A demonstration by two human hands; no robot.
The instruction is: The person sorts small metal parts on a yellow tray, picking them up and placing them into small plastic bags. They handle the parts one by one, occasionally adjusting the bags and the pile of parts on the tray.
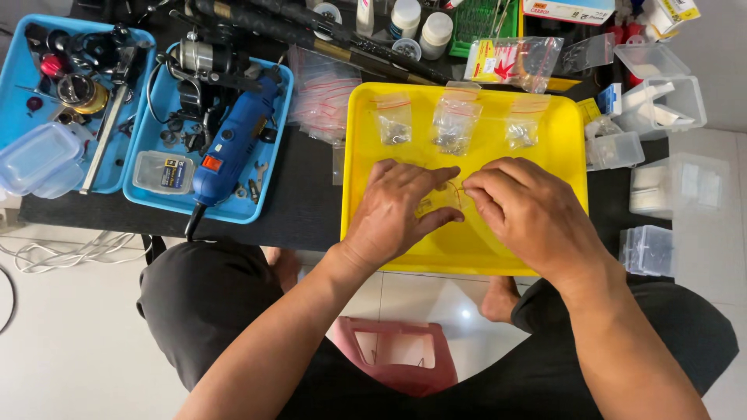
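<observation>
Both hands rest inside a yellow tray [560, 148] on a black table. My left hand [397, 210] lies palm down, its thumb and fingers pinching a small clear plastic bag [436, 204]. My right hand [521, 210] meets it from the right, fingertips pinched on a tiny metal part [457, 189] at the bag's edge. Three small clear zip bags [454, 124] holding little metal pieces lie in a row along the tray's far side.
A blue tray [148, 167] left of the yellow one holds a blue rotary tool [233, 140] and a fishing reel [198, 58]. Another blue tray [19, 47] sits far left. Clear plastic boxes [661, 101] stand right. A pink bin [397, 350] is below, between my knees.
</observation>
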